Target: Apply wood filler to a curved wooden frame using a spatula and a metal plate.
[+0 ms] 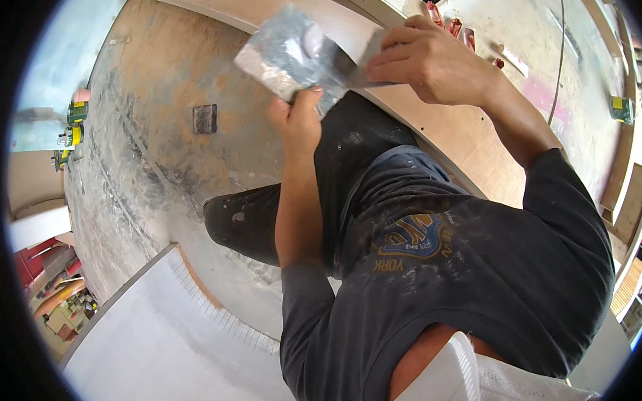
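Observation:
My left hand [300, 120] grips a flat, smeared metal plate [270, 57] by its near edge, thumb on top. A whitish blob of filler [314, 42] sits on the plate. My right hand [433, 64] is closed on a thin grey scraper blade [372, 57], its fingers laid over one end. The blade's other end is blurred and meets or overlaps the plate's right side; I cannot tell whether they touch. Both hands are raised above my dark trousers [361, 125].
A long pale brown board [467, 139] runs diagonally beside my legs. On the dusty floor lies a dark block [205, 120]. A curved white panel [142, 334] stands at lower left. Red clamp-like pieces [456, 27] and a dark cable [562, 50] are at upper right.

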